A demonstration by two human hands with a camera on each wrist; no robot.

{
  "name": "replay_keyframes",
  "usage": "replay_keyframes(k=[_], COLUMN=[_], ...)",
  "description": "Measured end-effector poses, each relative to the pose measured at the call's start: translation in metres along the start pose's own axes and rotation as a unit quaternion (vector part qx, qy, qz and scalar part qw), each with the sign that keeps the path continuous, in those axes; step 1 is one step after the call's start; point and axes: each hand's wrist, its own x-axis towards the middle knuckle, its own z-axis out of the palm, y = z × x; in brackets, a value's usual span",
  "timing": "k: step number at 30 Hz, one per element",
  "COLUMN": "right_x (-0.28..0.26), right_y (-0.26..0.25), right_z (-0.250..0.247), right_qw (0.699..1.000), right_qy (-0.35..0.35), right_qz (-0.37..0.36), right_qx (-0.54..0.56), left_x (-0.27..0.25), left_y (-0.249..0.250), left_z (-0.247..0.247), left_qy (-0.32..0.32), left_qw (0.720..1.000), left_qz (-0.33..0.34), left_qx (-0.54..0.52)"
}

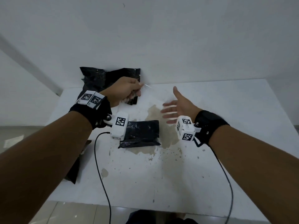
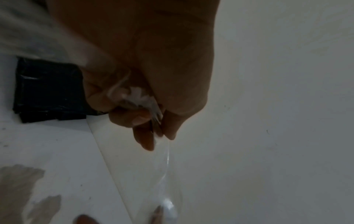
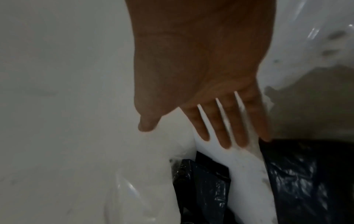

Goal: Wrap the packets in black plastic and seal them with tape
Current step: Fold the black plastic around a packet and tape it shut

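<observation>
- Clear tape [image 2: 145, 103] is pinched in the left hand [image 1: 124, 91] near the table's [image 1: 226, 126] far edge.
- The right hand [image 1: 176, 107] is held spread, empty, above the wrapped packet [image 1: 142, 135].

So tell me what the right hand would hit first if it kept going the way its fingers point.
Probably the left hand, which pinches clear tape. The right hand is open, fingers pointing left across the table toward it. The loose tape strand may come first; depth is unclear, and the fingers are blurred.
</observation>
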Motion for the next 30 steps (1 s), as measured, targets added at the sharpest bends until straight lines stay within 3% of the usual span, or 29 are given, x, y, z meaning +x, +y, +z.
replay_keyframes(k=[3, 11, 16, 20, 26, 30], right_x=[0.004, 0.003, 0.008, 0.007, 0.009, 0.011], right_y=[0.008, -0.011, -0.017, -0.030, -0.034, -0.036], right_z=[0.012, 0.033, 0.027, 0.027, 0.023, 0.017], right_qw=[0.988, 0.989, 0.995, 0.995, 0.984, 0.967], right_qy=[-0.107, -0.117, -0.090, -0.039, 0.012, 0.054], right_qz=[0.068, 0.053, -0.019, -0.058, -0.073, -0.092], right_qx=[0.090, 0.076, 0.044, -0.070, -0.161, -0.230], left_x=[-0.007, -0.020, -0.022, -0.019, -0.016, -0.018], left_y=[-0.003, -0.025, -0.031, -0.037, -0.044, -0.047], left_z=[-0.007, -0.027, -0.030, -0.029, -0.021, -0.018], left_qy=[-0.005, -0.035, -0.056, -0.078, -0.066, -0.127], left_qw=[1.000, 0.999, 0.998, 0.992, 0.984, 0.978], left_qz=[0.010, 0.014, -0.012, -0.036, 0.011, -0.009], left_qx=[0.000, 0.019, 0.038, 0.096, 0.162, 0.163])
